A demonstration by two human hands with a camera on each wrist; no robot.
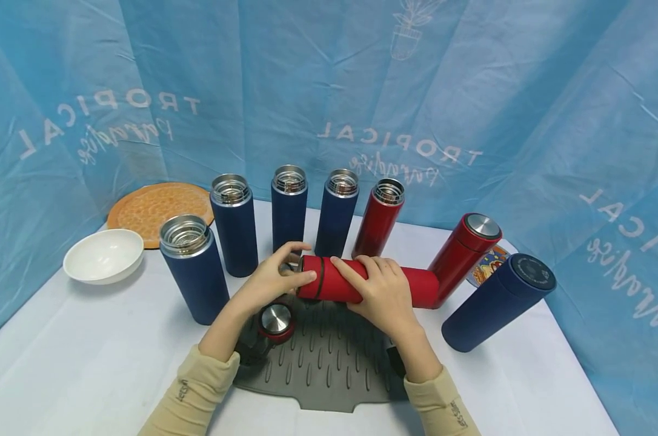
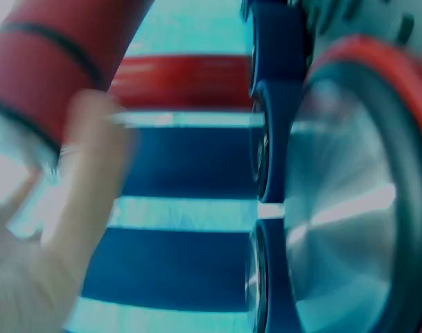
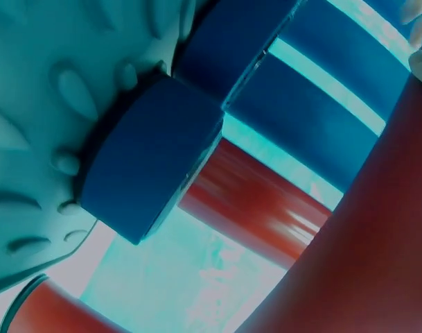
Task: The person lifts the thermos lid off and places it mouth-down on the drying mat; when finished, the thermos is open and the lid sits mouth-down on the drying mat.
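A red thermos bottle (image 1: pixel 422 286) lies sideways above a grey ridged mat (image 1: pixel 329 363). My right hand (image 1: pixel 386 297) grips its body from above. At the silver-topped cap (image 1: pixel 309 289) my left hand (image 1: pixel 271 281) has its thumb on the side and bent fingers around the end. The left fingers (image 2: pixel 93 146) are blurred in the left wrist view. A loose red-rimmed cap (image 1: pixel 276 319) with a steel top sits on the mat near the left wrist. Dark blue caps (image 3: pixel 152 159) stand at the mat's edge in the right wrist view.
Behind the mat stand several uncapped blue bottles (image 1: pixel 231 233) and one uncapped red bottle (image 1: pixel 378 221). To the right are a capped red bottle (image 1: pixel 465 254) and a capped blue one (image 1: pixel 498 303). A white bowl (image 1: pixel 104 257) and round orange board (image 1: pixel 154 206) lie left.
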